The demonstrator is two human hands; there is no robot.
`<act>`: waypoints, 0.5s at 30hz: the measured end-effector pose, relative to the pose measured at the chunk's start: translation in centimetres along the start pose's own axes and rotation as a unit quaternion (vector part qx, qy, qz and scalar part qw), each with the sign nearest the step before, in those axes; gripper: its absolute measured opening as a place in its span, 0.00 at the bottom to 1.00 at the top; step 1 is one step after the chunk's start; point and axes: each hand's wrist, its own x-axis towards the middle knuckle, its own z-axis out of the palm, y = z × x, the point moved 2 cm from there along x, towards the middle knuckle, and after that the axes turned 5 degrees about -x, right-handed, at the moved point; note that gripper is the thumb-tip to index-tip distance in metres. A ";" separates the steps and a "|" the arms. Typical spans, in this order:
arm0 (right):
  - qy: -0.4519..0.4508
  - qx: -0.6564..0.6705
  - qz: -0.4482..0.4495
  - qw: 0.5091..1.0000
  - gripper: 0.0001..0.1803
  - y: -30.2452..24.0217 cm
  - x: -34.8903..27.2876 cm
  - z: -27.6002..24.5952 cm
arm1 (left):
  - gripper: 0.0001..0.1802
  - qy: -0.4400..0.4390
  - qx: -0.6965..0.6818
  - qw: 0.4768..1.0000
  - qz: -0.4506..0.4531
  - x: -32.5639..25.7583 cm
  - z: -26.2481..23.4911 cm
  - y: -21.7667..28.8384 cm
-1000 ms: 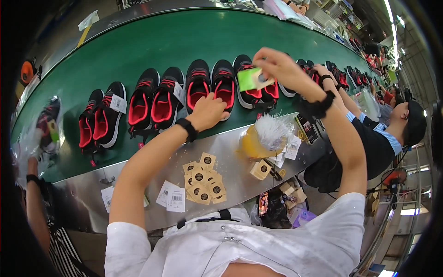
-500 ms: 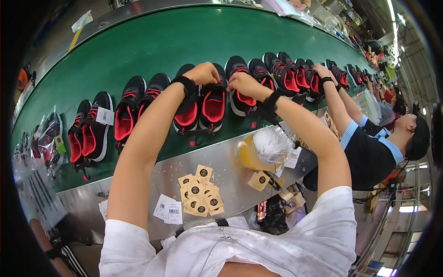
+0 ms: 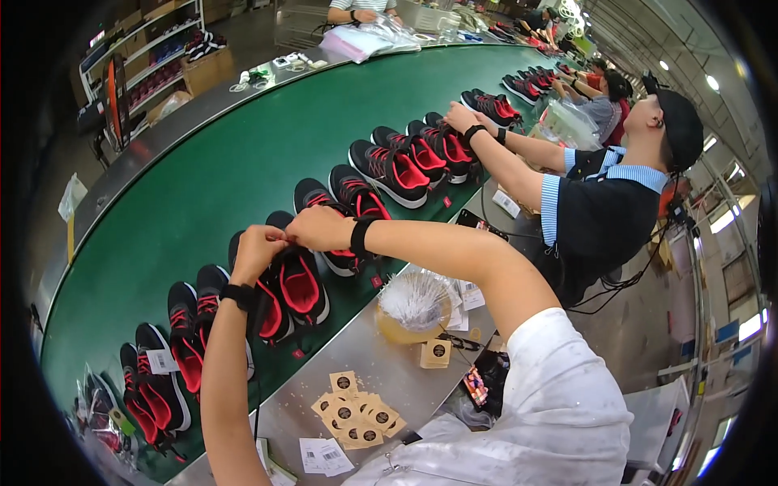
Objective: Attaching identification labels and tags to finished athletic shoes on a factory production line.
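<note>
My left hand and my right hand meet over the front of a black sneaker with a red lining. Fingers and thumbs of both hands are pinched together above its laces. Whatever they pinch is too small to make out. The sneaker's mate stands against it on the left, partly behind my left wrist. Under my right hand and wrist is another black and red pair, its near sneaker partly covered. Left of my forearm, a sneaker carries a white tag.
The sneakers line a green conveyor belt. On the metal ledge lie a pile of tan card tags, white labels and a yellow tub of clear plastic fasteners. A co-worker handles shoes at the right.
My hands, apart over the shoes before, have come together at one sneaker. The view has swung, so the shoe row now slants and more of the far side shows.
</note>
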 end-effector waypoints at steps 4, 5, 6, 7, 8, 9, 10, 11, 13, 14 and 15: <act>0.014 0.035 -0.010 0.999 0.08 0.4 0.4 0.3 | 0.05 0.012 -0.017 0.999 0.041 0.0 0.5 0.2; 0.015 0.038 -0.016 0.999 0.08 -0.3 0.8 0.3 | 0.05 0.016 -0.014 0.999 0.037 -0.2 0.1 -0.5; 0.061 0.004 -0.035 0.998 0.08 -0.9 1.0 0.1 | 0.05 0.028 -0.009 0.996 0.080 -0.2 -0.1 -1.1; 0.106 -0.029 -0.053 0.992 0.09 -1.6 1.0 -0.1 | 0.04 0.038 -0.005 0.992 0.123 -0.4 -0.3 -1.7; 0.128 -0.089 -0.044 0.987 0.11 -2.2 0.7 -0.4 | 0.05 0.043 0.009 0.992 0.121 -0.5 -0.2 -1.9; 0.128 -0.088 -0.046 0.987 0.11 -2.4 1.0 -0.4 | 0.05 0.044 0.009 0.992 0.120 -0.6 -0.1 -2.1; 0.100 -0.086 -0.019 0.991 0.10 -2.5 1.3 -0.5 | 0.05 0.100 0.080 0.977 0.169 -0.8 -0.1 -2.1; 0.071 -0.087 0.014 0.994 0.10 -1.8 1.2 -0.4 | 0.06 0.152 0.149 0.952 0.222 -0.8 0.2 -1.2; 0.069 -0.019 0.004 0.997 0.10 0.1 0.9 -0.5 | 0.05 0.145 0.150 0.953 0.219 -1.0 0.7 0.0; 0.067 0.056 -0.020 0.996 0.10 -0.2 1.3 -1.0 | 0.06 0.144 0.080 0.971 0.172 -1.1 0.2 -0.7; 0.067 0.058 -0.026 0.996 0.10 -0.5 1.6 -1.5 | 0.08 0.142 0.009 0.982 0.126 -1.2 -0.3 -1.4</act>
